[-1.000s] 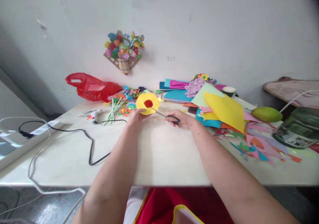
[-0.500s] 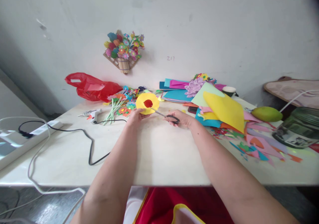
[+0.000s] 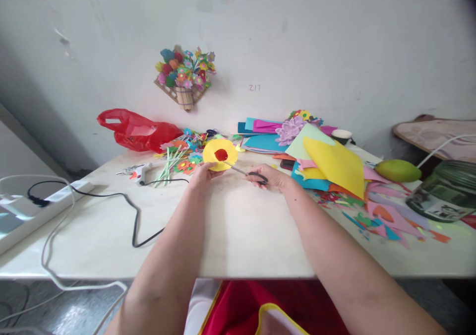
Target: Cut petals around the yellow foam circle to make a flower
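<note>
My left hand (image 3: 207, 172) is closed on the lower edge of a round yellow craft piece (image 3: 231, 149), held above the table. A small red disc (image 3: 221, 155) shows at the middle of the yellow round. In my right hand (image 3: 270, 177) is a pair of scissors (image 3: 238, 169) with dark handles, fingers wrapped around the loops. The blades point left and reach the yellow piece near the red disc. Whether the tips touch it, I cannot tell. Behind my left hand lie several foam flowers (image 3: 183, 165) and pale green stems (image 3: 170, 164).
To the left are a glue gun (image 3: 141, 173) with a black cord, a white power strip (image 3: 55, 196) and a red plastic bag (image 3: 143, 131). Coloured sheets (image 3: 334, 166) and scraps (image 3: 386, 216) cover the right, near a glass jar (image 3: 444, 191) and a green-yellow fruit (image 3: 398, 170).
</note>
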Available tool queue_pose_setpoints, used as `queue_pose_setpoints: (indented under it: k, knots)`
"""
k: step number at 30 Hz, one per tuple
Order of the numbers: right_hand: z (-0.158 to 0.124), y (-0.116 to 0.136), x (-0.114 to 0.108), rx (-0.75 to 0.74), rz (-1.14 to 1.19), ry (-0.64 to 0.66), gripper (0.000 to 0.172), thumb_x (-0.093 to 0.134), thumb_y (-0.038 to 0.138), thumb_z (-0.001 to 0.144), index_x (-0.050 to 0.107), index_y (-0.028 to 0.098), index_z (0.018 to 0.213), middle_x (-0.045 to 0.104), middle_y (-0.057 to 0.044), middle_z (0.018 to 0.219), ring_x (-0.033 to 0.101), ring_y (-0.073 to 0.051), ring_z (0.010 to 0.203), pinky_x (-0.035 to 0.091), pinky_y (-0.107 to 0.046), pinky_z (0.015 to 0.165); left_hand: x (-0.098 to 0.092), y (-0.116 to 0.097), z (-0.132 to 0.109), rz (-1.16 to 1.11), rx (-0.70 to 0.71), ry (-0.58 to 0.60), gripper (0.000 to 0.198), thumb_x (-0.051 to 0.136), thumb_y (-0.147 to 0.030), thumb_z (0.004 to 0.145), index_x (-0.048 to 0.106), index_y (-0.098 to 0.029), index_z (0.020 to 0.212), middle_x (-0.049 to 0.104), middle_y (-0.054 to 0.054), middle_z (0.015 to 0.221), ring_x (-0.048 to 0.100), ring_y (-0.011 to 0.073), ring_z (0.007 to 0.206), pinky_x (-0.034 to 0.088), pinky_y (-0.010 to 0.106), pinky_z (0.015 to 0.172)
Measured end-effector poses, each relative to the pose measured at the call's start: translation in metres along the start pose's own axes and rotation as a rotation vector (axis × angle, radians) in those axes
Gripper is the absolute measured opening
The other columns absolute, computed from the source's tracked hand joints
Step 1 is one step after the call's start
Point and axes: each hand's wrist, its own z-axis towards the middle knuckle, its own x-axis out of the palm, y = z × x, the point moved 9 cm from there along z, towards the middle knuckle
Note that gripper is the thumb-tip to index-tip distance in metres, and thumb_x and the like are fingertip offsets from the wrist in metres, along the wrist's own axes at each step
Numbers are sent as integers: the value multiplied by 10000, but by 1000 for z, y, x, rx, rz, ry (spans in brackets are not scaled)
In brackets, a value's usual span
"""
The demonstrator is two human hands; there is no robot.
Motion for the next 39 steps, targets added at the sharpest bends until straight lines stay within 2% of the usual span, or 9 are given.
queue_pose_setpoints:
  k: [24,34,39]
  knots:
    - [-3,1,-2,3,-17,-33,299,661,385,703,640,104,804,477,57,438,348,-35,351,203,-182,330,0,0,-1,17,4,5,290,604,-144,626,636,-64,903,709,113,810,679,233,734,563,352,689]
    - [-5,6,4,-7,27,-3,275,635,394,743,575,126,733,518,33,483,411,-44,361,285,-167,320,1,-2,-1,-15,25,8,251,629,-148,615,635,-73,854,708,103,778,680,233,736,566,329,660]
    - [-10,14,7,-8,1,-26,294,622,418,756,564,130,758,528,36,495,409,-39,346,273,-163,319,6,-5,-4,-68,58,-15,244,632,-136,605,628,-91,845,707,81,763,676,218,711,566,332,671]
